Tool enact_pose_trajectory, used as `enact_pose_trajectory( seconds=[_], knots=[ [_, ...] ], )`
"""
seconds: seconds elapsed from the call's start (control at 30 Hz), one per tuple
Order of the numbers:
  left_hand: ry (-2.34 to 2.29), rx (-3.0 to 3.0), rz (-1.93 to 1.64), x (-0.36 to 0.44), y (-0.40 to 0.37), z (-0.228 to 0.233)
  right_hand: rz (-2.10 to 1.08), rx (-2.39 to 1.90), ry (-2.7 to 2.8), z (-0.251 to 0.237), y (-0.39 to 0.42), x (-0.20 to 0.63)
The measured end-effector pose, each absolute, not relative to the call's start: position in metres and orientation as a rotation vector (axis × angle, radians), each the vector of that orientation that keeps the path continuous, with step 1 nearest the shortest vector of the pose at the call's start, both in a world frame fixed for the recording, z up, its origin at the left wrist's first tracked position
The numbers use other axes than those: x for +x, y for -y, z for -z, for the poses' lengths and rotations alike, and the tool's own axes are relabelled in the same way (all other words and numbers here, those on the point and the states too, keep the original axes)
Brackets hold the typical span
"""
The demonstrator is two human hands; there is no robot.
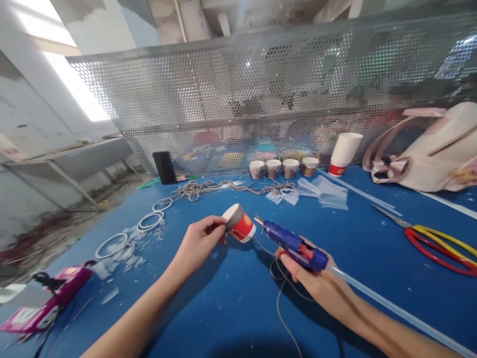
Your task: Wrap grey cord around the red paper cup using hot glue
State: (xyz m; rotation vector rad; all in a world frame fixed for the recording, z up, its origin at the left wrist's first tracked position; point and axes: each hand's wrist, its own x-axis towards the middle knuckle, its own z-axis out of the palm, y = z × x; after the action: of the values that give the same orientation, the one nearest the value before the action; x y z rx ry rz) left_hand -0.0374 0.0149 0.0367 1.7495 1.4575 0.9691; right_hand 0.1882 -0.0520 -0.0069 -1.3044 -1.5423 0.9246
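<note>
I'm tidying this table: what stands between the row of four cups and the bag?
A stack of paper cups stands there, as the head view shows.

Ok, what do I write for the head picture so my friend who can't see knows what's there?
The left hand holds a tilted red-and-white cup over a blue table, and the right hand points a glue gun toward it. Farther back stand four small cups and a stack of paper cups; scissors lie at the right.
</note>
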Motion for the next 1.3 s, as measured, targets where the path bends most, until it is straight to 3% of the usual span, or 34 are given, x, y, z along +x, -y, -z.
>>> enact_pose_trajectory(
  seconds=[0.9,1.3],
  knots=[
    [-1.137,1.220,-0.801,0.003,0.020,-0.022,-0.583,-1.121,1.628,0.022,0.045,0.186],
    [-1.218,1.412,-0.717,0.012,0.028,-0.014,-0.591,-1.282,1.441,0.016,0.049,0.182]
  ],
)
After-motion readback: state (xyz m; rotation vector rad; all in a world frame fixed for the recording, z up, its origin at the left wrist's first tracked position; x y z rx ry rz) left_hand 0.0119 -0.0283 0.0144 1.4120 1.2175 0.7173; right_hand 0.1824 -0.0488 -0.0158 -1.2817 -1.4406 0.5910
